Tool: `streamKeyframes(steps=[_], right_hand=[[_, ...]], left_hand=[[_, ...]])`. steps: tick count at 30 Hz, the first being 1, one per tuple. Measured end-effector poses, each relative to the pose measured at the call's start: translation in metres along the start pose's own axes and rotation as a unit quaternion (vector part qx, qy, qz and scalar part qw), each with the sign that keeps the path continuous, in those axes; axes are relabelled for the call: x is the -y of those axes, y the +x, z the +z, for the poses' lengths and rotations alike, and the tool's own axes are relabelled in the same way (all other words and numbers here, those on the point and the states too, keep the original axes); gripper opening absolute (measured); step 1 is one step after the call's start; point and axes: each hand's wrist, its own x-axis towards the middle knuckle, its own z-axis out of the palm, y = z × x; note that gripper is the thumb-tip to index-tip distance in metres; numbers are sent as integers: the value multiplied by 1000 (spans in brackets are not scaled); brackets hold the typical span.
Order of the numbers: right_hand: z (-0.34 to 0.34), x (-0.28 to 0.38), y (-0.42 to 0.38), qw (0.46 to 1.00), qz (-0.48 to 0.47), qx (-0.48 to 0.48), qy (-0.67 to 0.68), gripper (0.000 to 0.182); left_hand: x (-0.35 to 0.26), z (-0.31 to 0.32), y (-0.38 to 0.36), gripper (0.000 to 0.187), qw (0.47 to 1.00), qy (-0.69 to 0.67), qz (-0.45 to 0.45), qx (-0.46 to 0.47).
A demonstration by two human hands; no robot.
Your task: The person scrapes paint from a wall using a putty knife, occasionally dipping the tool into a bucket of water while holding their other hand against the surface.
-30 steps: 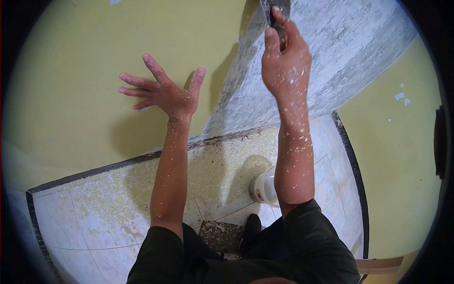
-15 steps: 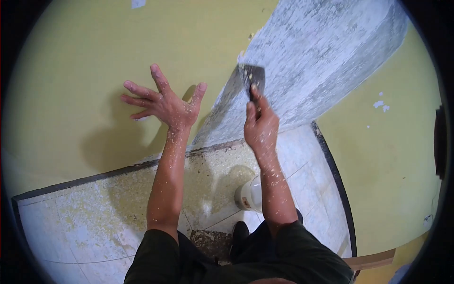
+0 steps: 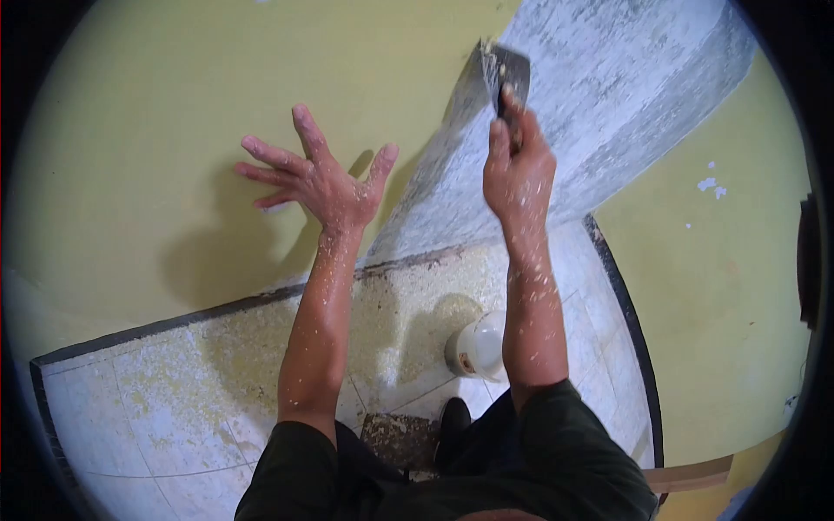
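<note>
My right hand (image 3: pixel 521 169) is closed around the handle of a paint scraper (image 3: pixel 511 76), index finger stretched along it. The scraper's wide dark blade lies at the border between yellow paint and the scraped grey-white strip (image 3: pixel 599 95), with paint crumbs on it. To the left, my left hand (image 3: pixel 334 187) has its fingers spread against the yellow wall (image 3: pixel 174 130) and holds nothing. Paint flakes speckle both forearms.
A white bucket (image 3: pixel 483 346) stands on the tiled floor (image 3: pixel 156 443) below my right forearm. Yellow paint flakes litter the tiles along the dark skirting (image 3: pixel 165 328). Small bare patches (image 3: pixel 712 186) mark the right wall. A wooden edge (image 3: pixel 691 476) shows at the lower right.
My right hand and the scraper have moved up and to the right along the paint border, and the bare strip has widened there. My left hand stays spread at the wall.
</note>
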Motion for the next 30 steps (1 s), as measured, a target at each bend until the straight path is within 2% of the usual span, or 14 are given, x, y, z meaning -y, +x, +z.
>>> streamKeyframes(steps=[5,7,9,10,11,13,14,17,21,24,25,27,28,30], right_hand=[[16,-37,-44,998,-6,43,-46,36],[22,-48,-38,997,-68,-3,-48,37],[7,-15,-16,1000,7,22,-11,37],[-5,2,-11,994,65,69,-49,36],[-4,-5,-18,993,73,71,-52,36],[5,-23,-29,999,8,28,-22,36],[5,-28,-37,996,33,57,-52,37],[16,-32,-28,997,-70,-9,-6,37],[0,-8,-9,999,30,30,-7,37],[17,-47,-41,999,-35,12,-27,36],[13,-42,-47,995,60,79,-29,36],[21,-47,-40,1000,-26,12,-11,36],[16,-37,-32,1000,-23,16,-11,36],[-2,-8,-17,995,75,72,-13,36]], left_hand=[[0,0,0,121,1000,-6,-1,-3],[2,-1,1,121,1000,6,-1,6],[1,-2,0,121,1000,-4,3,2],[2,-2,-1,121,1000,0,3,10],[2,-2,-1,121,1000,-4,4,7],[-2,-3,0,121,1000,-17,6,-4],[-1,-3,-2,120,1000,-14,5,2],[2,-5,2,120,1000,-7,8,3],[1,-4,-1,120,1000,-18,7,2],[2,-4,-1,121,1000,-15,8,5],[1,-4,1,121,1000,-17,10,-2],[1,-5,0,121,1000,5,8,12],[2,-4,0,121,1000,8,6,15],[1,-5,-1,121,1000,-23,8,6]])
